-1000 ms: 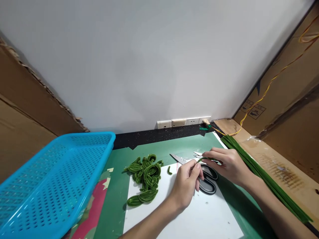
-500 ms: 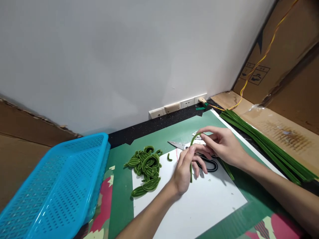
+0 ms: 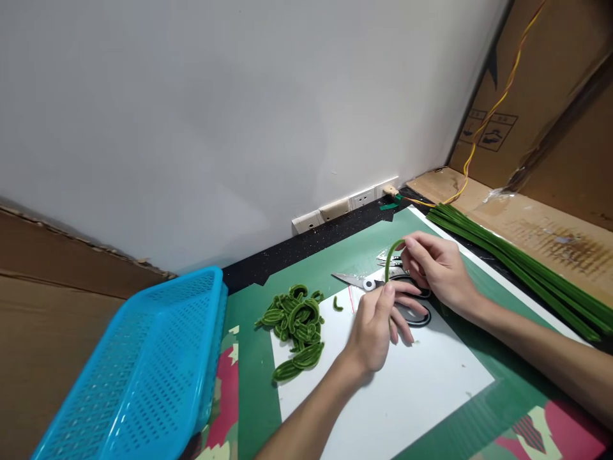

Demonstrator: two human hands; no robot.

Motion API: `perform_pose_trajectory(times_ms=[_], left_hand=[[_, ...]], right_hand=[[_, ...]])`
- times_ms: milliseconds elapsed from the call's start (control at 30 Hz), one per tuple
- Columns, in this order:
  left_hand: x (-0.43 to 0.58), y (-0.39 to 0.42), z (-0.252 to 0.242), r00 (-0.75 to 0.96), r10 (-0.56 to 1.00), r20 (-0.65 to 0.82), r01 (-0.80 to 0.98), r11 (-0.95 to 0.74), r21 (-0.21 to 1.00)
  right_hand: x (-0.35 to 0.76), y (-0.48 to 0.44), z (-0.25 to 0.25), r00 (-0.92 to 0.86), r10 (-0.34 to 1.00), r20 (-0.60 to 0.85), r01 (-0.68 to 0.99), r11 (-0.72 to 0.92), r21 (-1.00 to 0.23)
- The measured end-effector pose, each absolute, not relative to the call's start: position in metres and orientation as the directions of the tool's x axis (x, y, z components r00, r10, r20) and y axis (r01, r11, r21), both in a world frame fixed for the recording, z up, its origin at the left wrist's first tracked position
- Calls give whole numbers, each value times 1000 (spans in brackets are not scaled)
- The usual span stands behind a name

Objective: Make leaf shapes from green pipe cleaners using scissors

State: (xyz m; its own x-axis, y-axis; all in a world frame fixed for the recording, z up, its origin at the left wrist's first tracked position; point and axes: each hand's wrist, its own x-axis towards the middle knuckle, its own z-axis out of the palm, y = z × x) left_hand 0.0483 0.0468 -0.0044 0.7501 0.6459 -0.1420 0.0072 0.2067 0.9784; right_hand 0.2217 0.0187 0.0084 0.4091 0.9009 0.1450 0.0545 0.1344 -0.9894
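I cannot make out either end of the strip; left hand and right hand pinch it, long axis curving toward one o'clock.

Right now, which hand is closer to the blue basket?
Left. The left hand is right of the blue basket, with the green pile between them. The right hand is even farther right.
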Motion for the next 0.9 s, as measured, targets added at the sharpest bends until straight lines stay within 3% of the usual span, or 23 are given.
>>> perform_pose_trajectory(times_ms=[233, 433, 567, 667, 900], left_hand=[[49, 45, -5, 761, 640, -101, -12, 170, 985], [49, 49, 1, 751, 644, -146, -43, 269, 962], [49, 53, 4, 738, 658, -146, -84, 305, 949], [49, 54, 5, 712, 689, -133, -131, 317, 939], [50, 55, 5, 599, 792, -117, -214, 300, 930]], right_hand=[[213, 15, 0, 363, 916, 171, 8, 181, -983], [221, 16, 2, 254, 966, 45, -237, 107, -966], [226, 16, 8, 95, 991, -97, -401, -51, -915], [229, 17, 9, 15, 990, -137, -419, -118, -900], [232, 21, 5, 9, 988, -152, -489, -128, -863]])
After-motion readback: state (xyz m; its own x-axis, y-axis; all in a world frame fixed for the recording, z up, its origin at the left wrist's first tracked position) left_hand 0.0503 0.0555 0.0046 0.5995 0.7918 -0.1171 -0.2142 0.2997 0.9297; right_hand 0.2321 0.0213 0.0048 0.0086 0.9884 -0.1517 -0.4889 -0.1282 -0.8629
